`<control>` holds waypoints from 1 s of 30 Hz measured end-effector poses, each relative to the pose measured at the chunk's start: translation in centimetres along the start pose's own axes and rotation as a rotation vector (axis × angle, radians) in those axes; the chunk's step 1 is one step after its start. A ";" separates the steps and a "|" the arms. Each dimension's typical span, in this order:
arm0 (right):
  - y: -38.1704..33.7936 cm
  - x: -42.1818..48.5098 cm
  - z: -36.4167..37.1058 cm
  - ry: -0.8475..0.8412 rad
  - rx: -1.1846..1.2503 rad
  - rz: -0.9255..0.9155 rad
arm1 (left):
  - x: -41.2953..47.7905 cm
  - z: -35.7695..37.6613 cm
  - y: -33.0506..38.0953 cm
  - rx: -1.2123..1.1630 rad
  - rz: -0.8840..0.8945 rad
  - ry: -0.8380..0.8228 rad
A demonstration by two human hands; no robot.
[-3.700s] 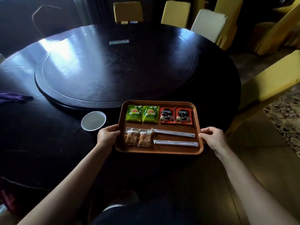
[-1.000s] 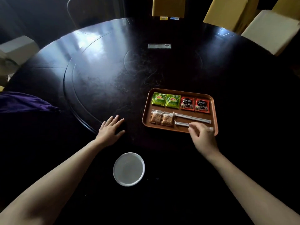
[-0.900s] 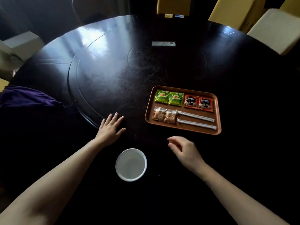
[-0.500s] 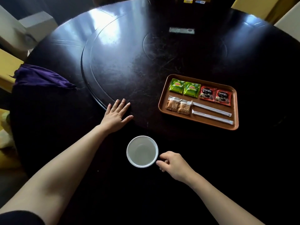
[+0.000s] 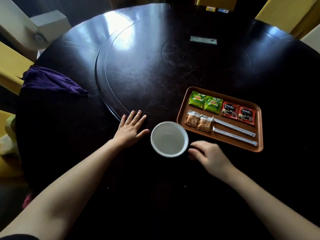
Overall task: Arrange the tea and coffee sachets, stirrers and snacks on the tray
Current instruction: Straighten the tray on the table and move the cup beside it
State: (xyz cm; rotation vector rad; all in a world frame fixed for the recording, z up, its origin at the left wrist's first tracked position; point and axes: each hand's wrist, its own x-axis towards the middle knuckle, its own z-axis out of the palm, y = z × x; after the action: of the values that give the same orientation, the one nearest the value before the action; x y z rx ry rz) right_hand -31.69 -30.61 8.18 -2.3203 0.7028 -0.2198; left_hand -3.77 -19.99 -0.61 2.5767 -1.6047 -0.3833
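Note:
A brown tray [image 5: 223,140] lies on the dark round table, right of centre. Its far row holds two green tea sachets [image 5: 205,101] and two red coffee sachets [image 5: 238,111]. Its near row holds two snack packets [image 5: 198,121] and two wrapped stirrers [image 5: 234,131]. A white cup [image 5: 169,139] sits blurred just left of the tray's near corner. My right hand [image 5: 208,156] is curled at the cup's right side; the contact is lost in shadow. My left hand [image 5: 130,129] rests flat on the table, fingers spread, left of the cup.
A raised turntable [image 5: 138,54] fills the table's middle, with a small grey card [image 5: 203,40] on it. A purple cloth [image 5: 52,82] lies at the table's left edge. Yellow chairs [image 5: 284,13] stand around the table.
My right hand left the tray, reached the white cup and has carried it up and to the right, next to the tray. My left hand has stayed flat on the table.

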 end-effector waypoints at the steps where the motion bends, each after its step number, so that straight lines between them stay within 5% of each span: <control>1: -0.2 1.4 -1.0 0.025 -0.022 -0.025 | 0.0 0.0 0.0 0.001 0.000 0.005; 13: 1.6 14.9 -2.1 0.073 0.024 0.035 | 0.1 0.2 0.0 -0.002 0.009 0.034; 30: 3.2 19.4 -1.3 0.023 -0.046 0.041 | 0.3 0.6 -0.4 -0.049 0.016 0.057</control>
State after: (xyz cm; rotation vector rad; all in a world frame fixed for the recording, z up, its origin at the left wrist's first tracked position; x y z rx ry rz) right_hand -17.19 -43.87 6.26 -2.3477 0.7737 -0.2139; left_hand -3.49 -20.02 -1.35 2.5134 -1.5764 -0.3412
